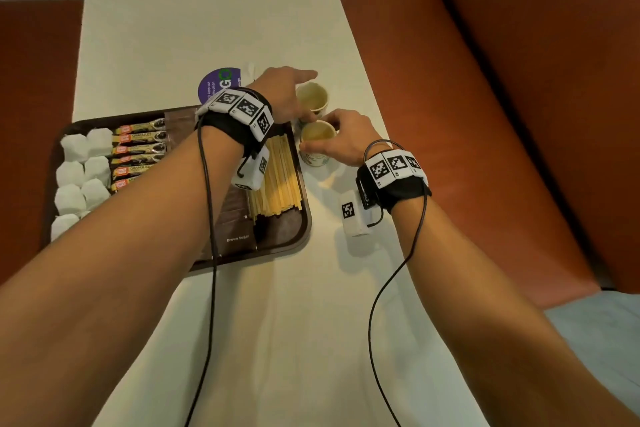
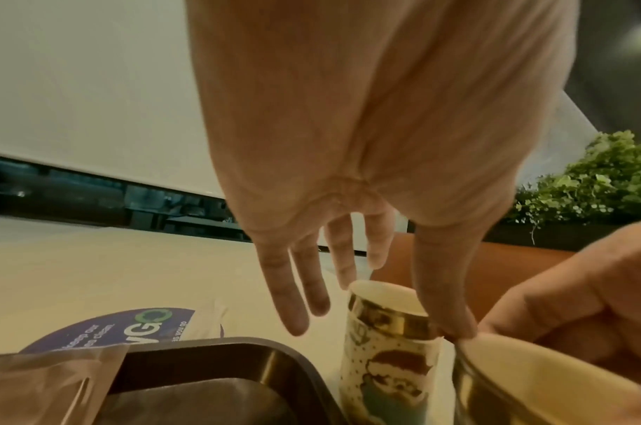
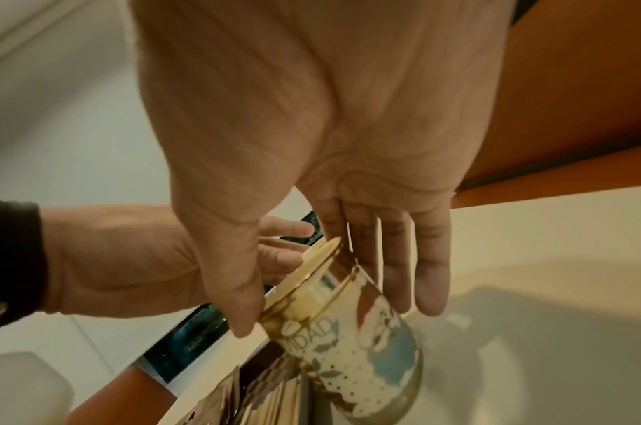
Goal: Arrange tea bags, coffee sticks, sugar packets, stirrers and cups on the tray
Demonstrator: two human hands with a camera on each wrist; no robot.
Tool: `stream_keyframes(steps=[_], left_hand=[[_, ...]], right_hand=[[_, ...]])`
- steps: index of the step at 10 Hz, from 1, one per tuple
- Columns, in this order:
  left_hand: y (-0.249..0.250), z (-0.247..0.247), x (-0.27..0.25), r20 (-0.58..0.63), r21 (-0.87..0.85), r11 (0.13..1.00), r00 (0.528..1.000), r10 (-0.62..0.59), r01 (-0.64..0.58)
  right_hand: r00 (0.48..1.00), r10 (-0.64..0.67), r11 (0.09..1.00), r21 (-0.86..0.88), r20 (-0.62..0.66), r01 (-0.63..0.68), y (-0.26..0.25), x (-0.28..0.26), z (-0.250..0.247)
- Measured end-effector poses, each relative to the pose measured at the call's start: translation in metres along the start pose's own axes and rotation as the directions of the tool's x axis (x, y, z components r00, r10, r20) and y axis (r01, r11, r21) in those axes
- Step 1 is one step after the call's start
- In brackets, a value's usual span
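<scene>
The two cups are paper, so I think they are very light and a bit soft. If I squeeze hard, they can bend. The best place to hold one is near the top, where the rolled edge makes it stiffer, with my thumb on one side and fingers on the other.

Both cups stand on the white table [image 1: 242, 288], just beside the right edge of the tray [image 1: 306, 218]. They are not on the tray yet. The far cup [image 1: 313, 97] and the near cup [image 1: 317, 135] sit very close together.

My left hand [image 1: 287, 94] reaches across the tray to the far cup. Its fingers [image 2: 293, 287] are straight and spread out, and the thumb comes down by the gold band at the top of that cup. It is not gripping yet.

My right hand [image 1: 346, 137] is on the near cup. The thumb [image 3: 238, 302] touches one side of the gold band and the fingers go down the other side, so I hold it gently.

On the tray lie the tea bags [image 1: 79, 177], coffee sticks [image 1: 138, 152], sugar packets [image 1: 237, 236] and stirrers [image 1: 277, 180].
</scene>
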State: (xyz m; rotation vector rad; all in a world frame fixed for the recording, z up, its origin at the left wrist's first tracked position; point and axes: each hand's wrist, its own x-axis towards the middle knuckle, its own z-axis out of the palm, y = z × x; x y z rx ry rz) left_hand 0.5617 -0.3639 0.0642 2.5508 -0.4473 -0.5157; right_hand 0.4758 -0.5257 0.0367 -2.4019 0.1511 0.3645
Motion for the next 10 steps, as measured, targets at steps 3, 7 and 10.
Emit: stream_keyframes(steps=[3,7,10], left_hand=[[-0.013,0.009,0.01,-0.11,-0.011,0.997,0.991,-0.077,0.077],[-0.019,0.012,0.003,-0.15,-0.02,0.997,0.986,-0.078,0.076],[-0.027,0.004,-0.073,-0.258,-0.217,0.974,0.959,-0.115,0.058]], right_hand=[[0.994,0.028,0.999,0.046,-0.101,-0.024,-0.001,0.005,0.006],[0.99,0.027,0.999,0.05,-0.136,-0.021,-0.008,0.002,0.009],[0.977,0.085,0.984,0.174,-0.198,-0.05,-0.009,-0.035,0.005]])
